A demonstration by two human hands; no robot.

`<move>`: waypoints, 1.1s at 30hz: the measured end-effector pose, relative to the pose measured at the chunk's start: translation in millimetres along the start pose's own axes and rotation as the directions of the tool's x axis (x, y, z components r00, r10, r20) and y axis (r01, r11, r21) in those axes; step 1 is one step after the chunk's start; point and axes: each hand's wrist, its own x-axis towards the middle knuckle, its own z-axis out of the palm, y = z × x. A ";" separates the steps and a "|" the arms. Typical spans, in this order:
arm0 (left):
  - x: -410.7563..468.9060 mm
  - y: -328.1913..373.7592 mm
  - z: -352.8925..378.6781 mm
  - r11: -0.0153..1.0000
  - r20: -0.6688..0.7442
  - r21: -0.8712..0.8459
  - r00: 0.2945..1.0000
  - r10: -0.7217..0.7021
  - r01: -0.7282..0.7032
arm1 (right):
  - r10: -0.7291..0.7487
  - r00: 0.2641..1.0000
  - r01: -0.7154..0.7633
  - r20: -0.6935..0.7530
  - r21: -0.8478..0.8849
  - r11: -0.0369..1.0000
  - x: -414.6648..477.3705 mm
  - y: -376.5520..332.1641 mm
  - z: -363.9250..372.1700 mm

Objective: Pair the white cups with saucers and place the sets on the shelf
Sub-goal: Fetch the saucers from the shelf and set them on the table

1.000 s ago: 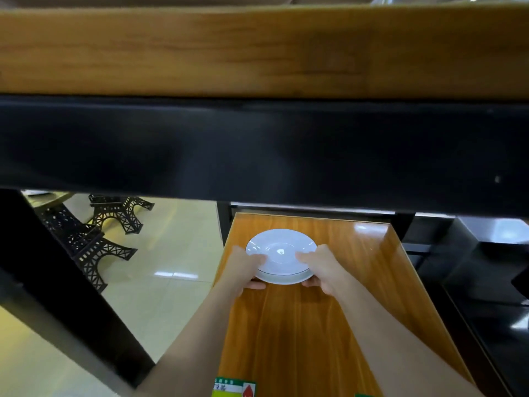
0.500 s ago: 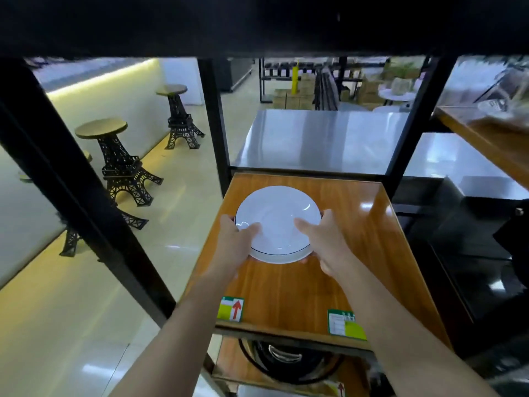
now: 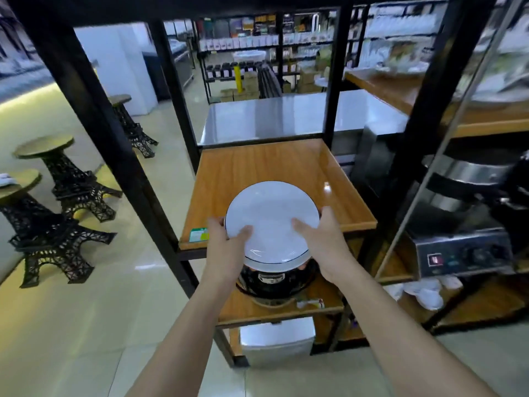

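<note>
A small stack of white saucers [image 3: 272, 219] with thin dark rims is held in both hands, raised over the front edge of the wooden shelf board [image 3: 257, 164]. My left hand [image 3: 226, 245] grips the stack's left side with the thumb on top. On the right side my right hand [image 3: 320, 239] does the same. The stack hangs partly past the board's front edge, tilted toward me. No cups are in view.
Black metal posts [image 3: 177, 90] frame the shelf. A black pot [image 3: 274, 279] sits on the lower board under the saucers. Tower-shaped stools [image 3: 65, 184] stand on the left floor. A steel appliance [image 3: 463, 250] sits on the right rack, a steel table [image 3: 286, 116] behind.
The saucers have come off the shelf board and moved toward me, past its front edge, held in both hands. My view has pulled back and risen.
</note>
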 end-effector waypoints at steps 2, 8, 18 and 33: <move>-26.5 -1.8 -1.3 1.000 0.034 -0.001 0.999 0.016 -0.016 | -0.015 0.999 0.017 -0.035 0.039 0.999 -32.1 4.8 -10.3; -96.1 5.0 25.6 0.999 0.218 0.048 0.976 -0.011 0.000 | 0.044 0.979 -0.038 -0.200 0.032 0.999 -104.8 9.2 -67.3; -234.8 7.9 189.2 0.991 0.612 0.093 0.791 0.016 -0.092 | 0.036 0.769 -0.013 -0.638 0.041 0.999 -235.4 12.9 -255.5; -581.0 -34.0 423.2 0.987 0.971 0.133 0.212 -0.111 -0.092 | 0.154 0.242 -0.084 -0.958 0.138 0.987 -535.1 67.5 -543.8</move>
